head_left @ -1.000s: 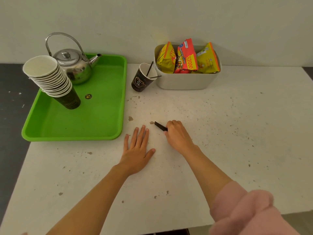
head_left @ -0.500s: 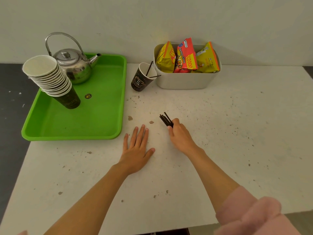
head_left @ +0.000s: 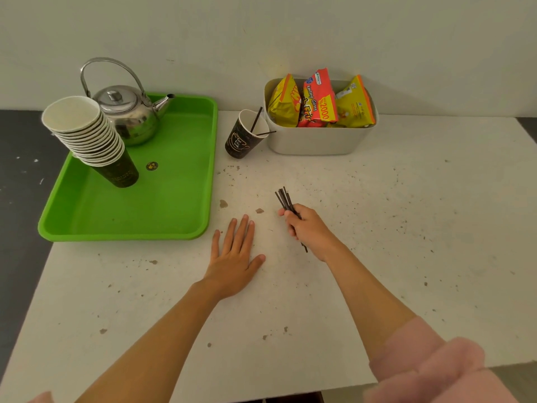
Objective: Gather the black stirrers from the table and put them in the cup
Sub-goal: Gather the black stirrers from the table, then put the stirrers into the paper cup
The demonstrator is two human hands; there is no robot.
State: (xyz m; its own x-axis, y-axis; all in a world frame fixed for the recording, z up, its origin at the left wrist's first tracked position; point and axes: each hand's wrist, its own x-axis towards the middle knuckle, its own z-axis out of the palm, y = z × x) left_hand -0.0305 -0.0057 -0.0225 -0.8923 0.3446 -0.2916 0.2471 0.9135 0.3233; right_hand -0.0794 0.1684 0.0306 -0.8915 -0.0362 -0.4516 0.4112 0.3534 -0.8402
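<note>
Gripping a small bundle of black stirrers (head_left: 285, 199) in a loose fist, the right hand (head_left: 308, 230) sits over the middle of the white speckled worktop (head_left: 406, 228), its fingers curled around the sticks about midway along their length, so that the upper ends fan out toward the far left and one lower tip pokes out below the heel of the hand. The left hand (head_left: 234, 258) lies flat just to the left, palm down with fingers spread, holding nothing. The stirrers are thin, straight, dark sticks, matt and all of much the same length; they look very light and fairly stiff, yet narrow enough to slide past one another, so a hold near the middle with the fingers wrapped all the way round seems the safest way to keep them from splaying or slipping out. The target paper cup (head_left: 243, 135), dark with a white lining and a printed emblem, stands at the far side of the worktop, between the green tray (head_left: 162, 216) on the left and a pale bin of snack packets (head_left: 319, 112) on the right, touching or nearly touching the bin. Two stirrers already lean inside it. Being light and empty, the cup would probably tip easily if the bundle strikes its rim, so the sticks are best lowered tips first. No loose stirrers can be made out elsewhere on the worktop.
</note>
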